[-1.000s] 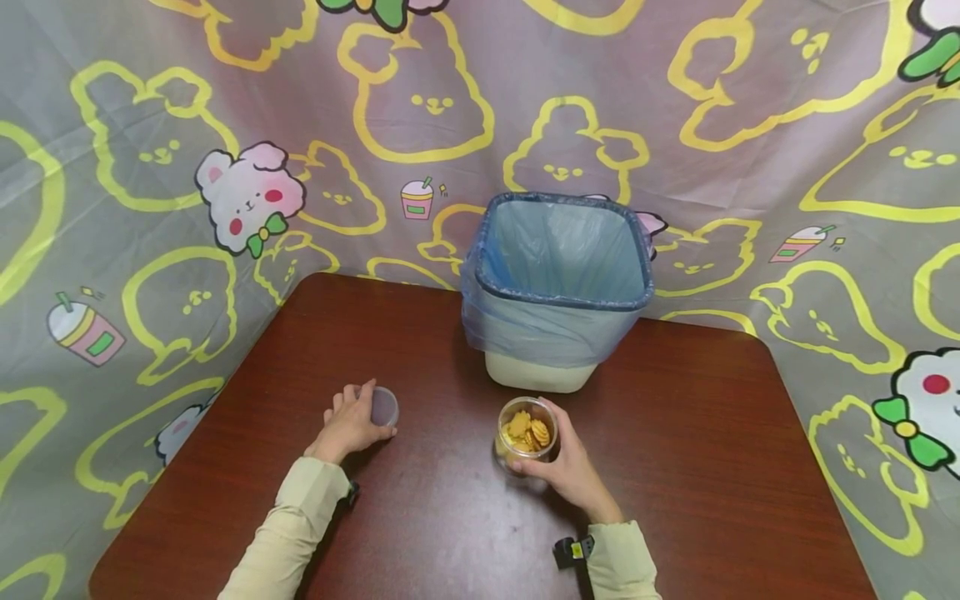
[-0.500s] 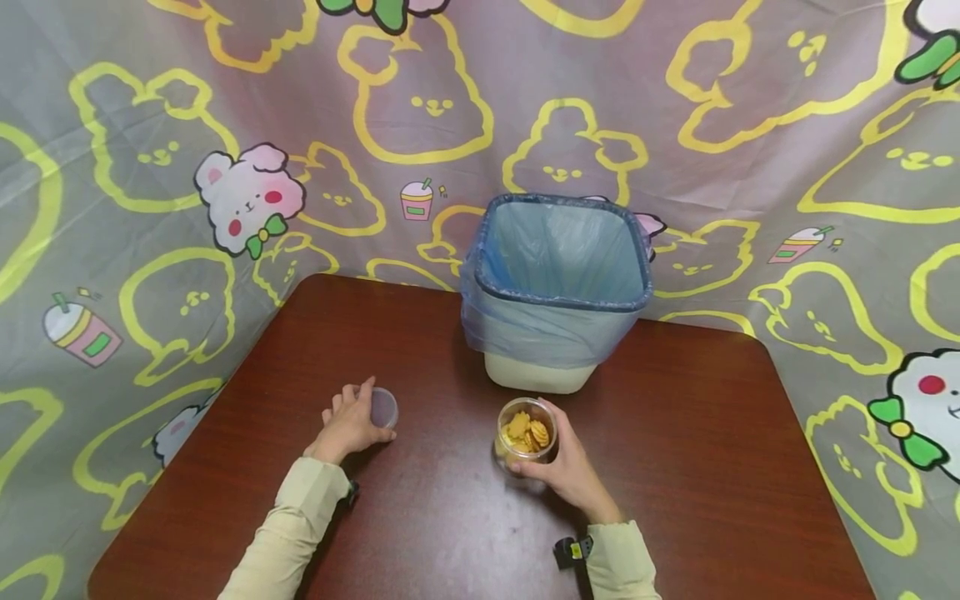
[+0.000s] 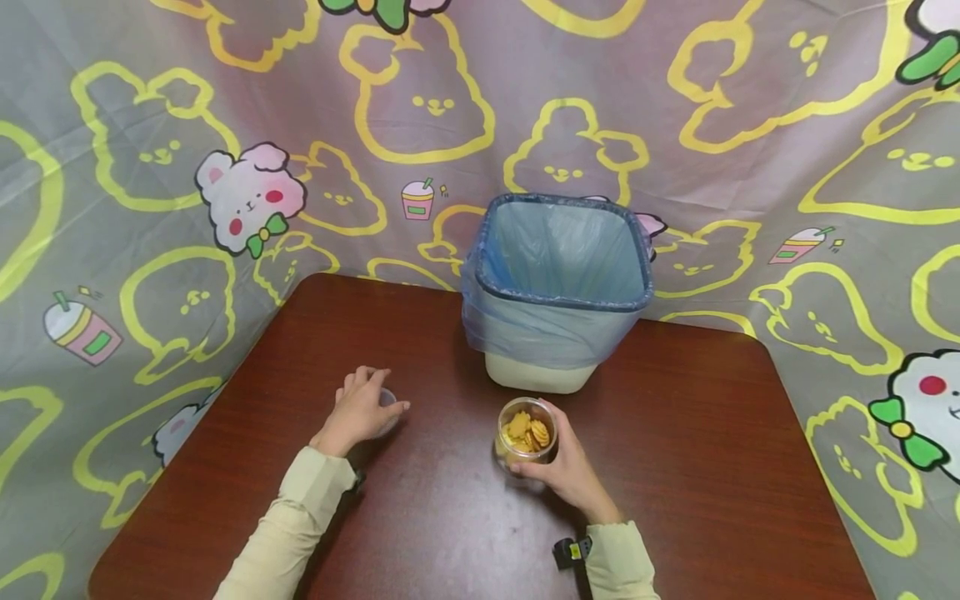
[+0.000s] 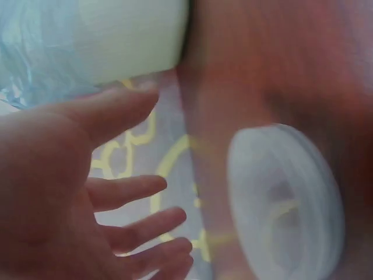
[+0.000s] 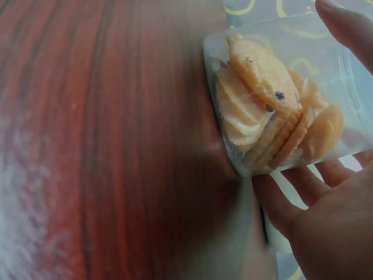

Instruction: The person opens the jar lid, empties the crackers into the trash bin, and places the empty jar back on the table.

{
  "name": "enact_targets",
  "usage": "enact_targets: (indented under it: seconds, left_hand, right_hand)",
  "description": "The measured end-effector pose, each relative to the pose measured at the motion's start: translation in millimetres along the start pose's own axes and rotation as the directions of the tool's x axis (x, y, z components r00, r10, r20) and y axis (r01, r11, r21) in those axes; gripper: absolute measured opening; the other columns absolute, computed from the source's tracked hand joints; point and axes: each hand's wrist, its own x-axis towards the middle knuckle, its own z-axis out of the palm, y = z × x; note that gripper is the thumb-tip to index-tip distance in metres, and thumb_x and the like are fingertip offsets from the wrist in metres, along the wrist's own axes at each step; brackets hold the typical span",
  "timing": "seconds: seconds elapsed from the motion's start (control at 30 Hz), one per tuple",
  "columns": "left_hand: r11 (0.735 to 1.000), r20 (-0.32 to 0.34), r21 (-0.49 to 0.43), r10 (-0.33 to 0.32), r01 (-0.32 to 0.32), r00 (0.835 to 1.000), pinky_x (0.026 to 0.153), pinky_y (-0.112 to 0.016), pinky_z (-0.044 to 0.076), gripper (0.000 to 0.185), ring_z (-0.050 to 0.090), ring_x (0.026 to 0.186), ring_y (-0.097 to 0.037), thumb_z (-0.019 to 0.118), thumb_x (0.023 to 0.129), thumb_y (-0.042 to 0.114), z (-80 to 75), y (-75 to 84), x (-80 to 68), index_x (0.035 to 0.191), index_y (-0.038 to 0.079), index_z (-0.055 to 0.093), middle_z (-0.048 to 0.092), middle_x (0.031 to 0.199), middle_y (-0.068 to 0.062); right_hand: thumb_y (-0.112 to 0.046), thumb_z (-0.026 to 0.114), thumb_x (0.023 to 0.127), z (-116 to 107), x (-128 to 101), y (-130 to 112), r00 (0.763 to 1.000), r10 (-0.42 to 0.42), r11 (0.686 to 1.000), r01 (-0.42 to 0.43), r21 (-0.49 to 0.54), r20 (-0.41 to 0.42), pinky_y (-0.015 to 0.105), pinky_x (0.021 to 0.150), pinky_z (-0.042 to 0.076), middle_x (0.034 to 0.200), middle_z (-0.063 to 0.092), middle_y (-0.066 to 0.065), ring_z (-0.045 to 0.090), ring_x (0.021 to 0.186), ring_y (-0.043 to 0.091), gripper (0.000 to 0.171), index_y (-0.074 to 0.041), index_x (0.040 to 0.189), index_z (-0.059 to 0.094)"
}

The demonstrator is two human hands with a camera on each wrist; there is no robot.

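Cracker jar [image 3: 527,432] gripped by R hand [image 3: 567,468]; L hand [image 3: 360,410] open over lid [image 4: 285,201] (blurred).

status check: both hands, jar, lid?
Right hand grips open cookie jar upright on table. Left hand fingers spread over lid, not gripping. Lined bin behind jar.

Lid [image 3: 387,400] mostly under left hand [image 3: 363,410] (perhaps touching), blurred close up.
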Motion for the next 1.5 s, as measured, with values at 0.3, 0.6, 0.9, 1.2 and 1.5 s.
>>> enact_targets:
  seconds: [0.3,0.6,0.9,1.2,1.5]
  left_hand:
    - [0.981,-0.169,0.015,0.192,-0.192,0.967,0.093,-0.057,0.043,0.037,0.055,0.114,-0.040,0.054,0.098,0.026,-23.3,28.5,10.2,0.120,-0.003,0.063,0.059,0.122,-0.023]
    - [0.955,-0.211,0.035,0.296,-0.295,0.932,0.100,-0.058,0.039,0.037,0.052,0.125,-0.037,0.048,0.100,0.024,-46.6,58.4,18.9,0.125,0.000,0.063,0.060,0.130,-0.019]
    - [0.932,-0.277,0.088,0.362,-0.352,0.890,0.100,-0.055,0.041,0.039,0.051,0.127,-0.035,0.050,0.100,0.027,-66.2,88.2,23.6,0.128,0.002,0.060,0.061,0.130,-0.017]
    - [0.921,-0.291,0.108,0.390,-0.375,0.874,0.102,-0.054,0.040,0.043,0.050,0.128,-0.034,0.046,0.102,0.027,-77.2,114.8,30.5,0.136,0.003,0.053,0.057,0.134,-0.017]
    - [0.895,-0.293,0.126,0.445,-0.427,0.846,0.108,-0.047,0.039,0.048,0.048,0.131,-0.031,0.046,0.102,0.031,-88.0,140.2,37.7,0.138,0.001,0.050,0.052,0.140,-0.016]
  right_hand:
    - [-0.027,0.093,0.060,0.3,-0.1,0.8,1.000,0.007,1.000,-0.007,0.008,0.005,0.038,0.105,0.036,0.136,0.053,0.000,0.050,0.123,0.018,0.098,-0.023,0.141,0.039]
    - [-0.027,0.092,0.060,-0.3,-0.9,-0.8,1.000,0.017,1.000,-0.017,0.009,0.011,0.036,0.105,0.037,0.136,0.052,-0.001,0.049,0.123,0.017,0.097,-0.025,0.141,0.039]
    - [-0.028,0.092,0.060,-0.4,-0.2,0.4,1.000,0.010,1.000,-0.010,0.016,0.015,0.038,0.104,0.037,0.137,0.052,-0.001,0.049,0.123,0.017,0.097,-0.024,0.141,0.038]
    - [-0.020,0.091,0.064,-1.1,-1.6,-4.6,1.000,-0.007,1.000,0.007,0.011,0.017,0.043,0.104,0.038,0.138,0.051,0.009,0.050,0.124,0.024,0.095,-0.014,0.143,0.038]
    - [-0.012,0.089,0.066,-6.9,-5.6,-35.5,0.999,0.000,1.000,0.000,0.019,0.033,0.049,0.104,0.037,0.138,0.050,0.020,0.050,0.123,0.031,0.092,-0.004,0.142,0.038]
